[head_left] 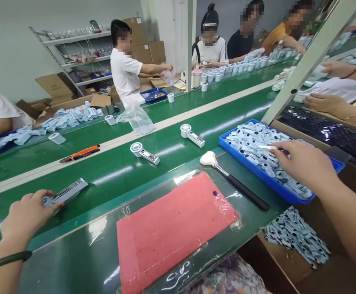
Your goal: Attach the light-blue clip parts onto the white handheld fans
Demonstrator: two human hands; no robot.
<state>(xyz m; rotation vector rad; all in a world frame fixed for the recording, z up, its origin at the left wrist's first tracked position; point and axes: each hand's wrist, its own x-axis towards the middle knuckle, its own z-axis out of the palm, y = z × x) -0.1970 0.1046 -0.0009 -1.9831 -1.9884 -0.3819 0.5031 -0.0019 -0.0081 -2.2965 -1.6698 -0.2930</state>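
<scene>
My left hand [25,216] is closed around the round-headed end of a white device with a long grey handle [71,191], low over the green belt. The handle points away to the right, and my fingers cover most of the head. Over the blue tray [259,178], my right hand [306,165] pinches a small pale-blue plastic piece [266,147] between thumb and fingers. Many similar pieces with dark oval spots [257,141] fill that tray. Two more round-headed devices, one nearer [144,153] and one farther [192,134], lie on the belt.
A red pad [174,232] and a black-handled mallet [245,191] lie on the glossy worktop. Orange cutters [84,153] and a plastic bag [139,120] are on the belt's pale strip. A slanted metal post [306,65] rises behind the tray. Co-workers sit opposite; another's hands [328,102] are at right.
</scene>
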